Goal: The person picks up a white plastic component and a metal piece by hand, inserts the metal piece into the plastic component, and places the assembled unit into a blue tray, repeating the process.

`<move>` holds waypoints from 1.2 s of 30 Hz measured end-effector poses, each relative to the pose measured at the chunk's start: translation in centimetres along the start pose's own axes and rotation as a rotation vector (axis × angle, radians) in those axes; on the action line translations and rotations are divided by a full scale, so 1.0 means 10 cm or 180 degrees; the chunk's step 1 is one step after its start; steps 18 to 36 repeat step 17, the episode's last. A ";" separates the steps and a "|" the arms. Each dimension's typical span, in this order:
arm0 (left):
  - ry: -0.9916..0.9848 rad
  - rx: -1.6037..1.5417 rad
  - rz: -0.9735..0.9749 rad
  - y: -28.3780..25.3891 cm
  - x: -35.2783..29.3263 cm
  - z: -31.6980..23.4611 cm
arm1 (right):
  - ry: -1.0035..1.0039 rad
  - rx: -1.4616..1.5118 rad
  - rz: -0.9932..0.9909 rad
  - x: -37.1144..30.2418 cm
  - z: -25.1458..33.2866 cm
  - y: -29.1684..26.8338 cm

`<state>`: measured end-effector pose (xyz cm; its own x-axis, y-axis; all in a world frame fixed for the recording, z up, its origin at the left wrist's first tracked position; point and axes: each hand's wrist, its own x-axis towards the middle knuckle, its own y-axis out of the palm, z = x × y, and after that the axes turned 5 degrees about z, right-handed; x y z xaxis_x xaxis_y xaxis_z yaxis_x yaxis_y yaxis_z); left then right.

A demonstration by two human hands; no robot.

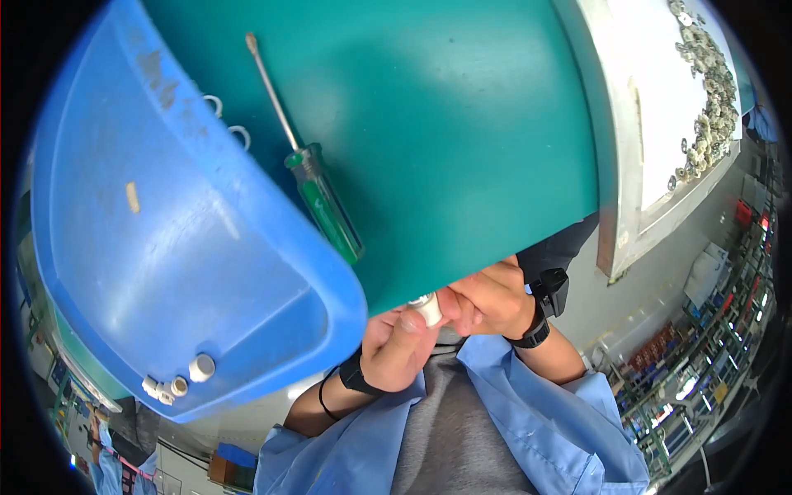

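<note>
A small white plastic fitting (426, 311) is held at the near edge of the green table, close to my body. My left hand (394, 353) grips it from the left, its thumb along the side. On the other side, the bent fingers of my right hand (493, 299) are closed and press against the fitting's right side. The fingertips hide part of the fitting. Beyond my hands, a screwdriver (330, 206) with a green clear handle lies on the table (462, 148), its shaft pointing away from me.
A large blue bin (285, 247) stands at the left, with several white fittings (200, 368) in its near corner. Two white rings (239, 136) show beside its rim. To the right, a metal-framed tray (615, 165) with a white surface carries a pile of small metal parts (716, 107).
</note>
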<state>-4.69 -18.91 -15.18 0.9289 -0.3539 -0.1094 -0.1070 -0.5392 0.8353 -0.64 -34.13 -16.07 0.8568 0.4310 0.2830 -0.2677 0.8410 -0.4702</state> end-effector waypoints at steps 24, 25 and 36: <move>0.0288 0.4720 0.0188 1.12 0.25 -1.57 | -0.1293 0.0308 0.0894 0.02 0.33 -1.49; 0.0288 0.4720 0.0188 1.12 0.25 -1.57 | -0.1293 0.0308 0.0894 0.02 0.33 -1.49; 0.0288 0.4720 0.0188 1.12 0.25 -1.57 | -0.1293 0.0308 0.0894 0.02 0.33 -1.49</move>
